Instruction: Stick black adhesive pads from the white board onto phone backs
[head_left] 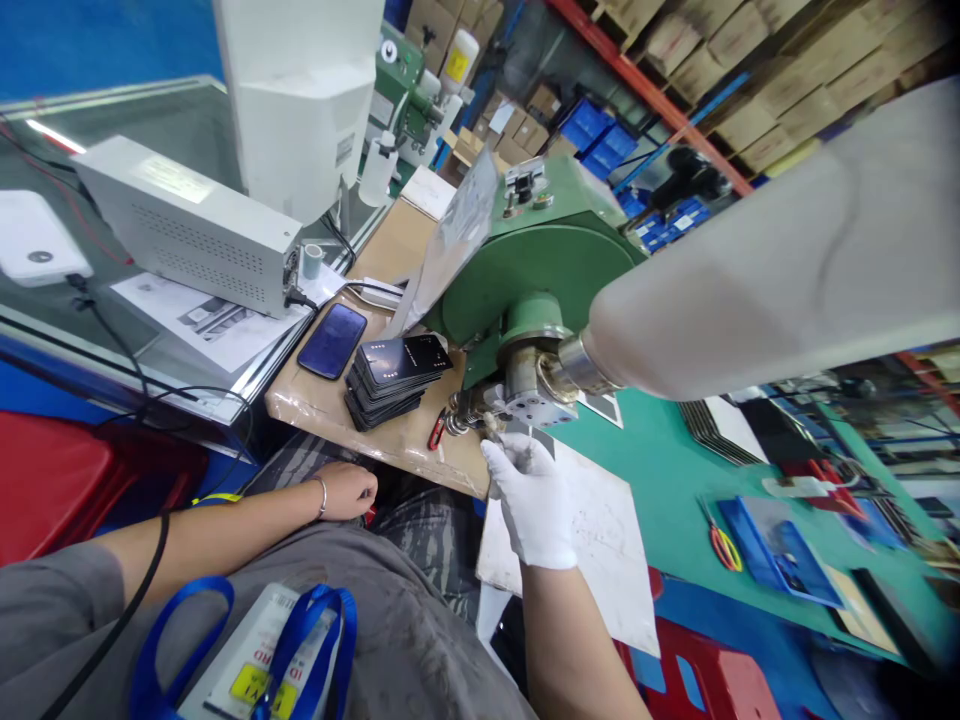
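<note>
My left hand (346,491), bare with a bracelet at the wrist, rests closed over my lap below the table edge; what it holds, if anything, is hidden. In a white glove, my right hand (529,500) has its fingers bent at the metal head (541,395) of a green machine (536,270). Its fingertips meet near a small metal part, too unclear to name. Left of the head, a stack of black plates (397,375) stands on the brown tabletop (300,405). A small red tool (437,430) lies between stack and glove, and a phone (332,341) lies left of the stack.
A large pale cylinder (772,260) juts from the machine to the right. On the green table (652,480) are a blue tray (772,550) and scissors (724,545). A pale board (607,530) lies beside my right hand. Grey box (187,225) at left; red stools (705,670) below.
</note>
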